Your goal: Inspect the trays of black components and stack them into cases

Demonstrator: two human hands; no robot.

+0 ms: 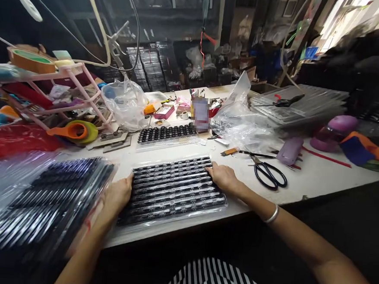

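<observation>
A clear plastic tray with rows of dark strips lies near the table's front edge. My left hand grips its left edge, the fingers closed against it. At the tray's upper right side, my right hand has its fingers bent round the edge. Behind the tray sits another clear tray with small black pieces. To the left of my left hand is a blurred stack of plastic-wrapped dark trays.
Black scissors, an orange cutter and a purple case lie to the right. Crumpled clear plastic and stacked trays are behind. A pink rack stands at the back left.
</observation>
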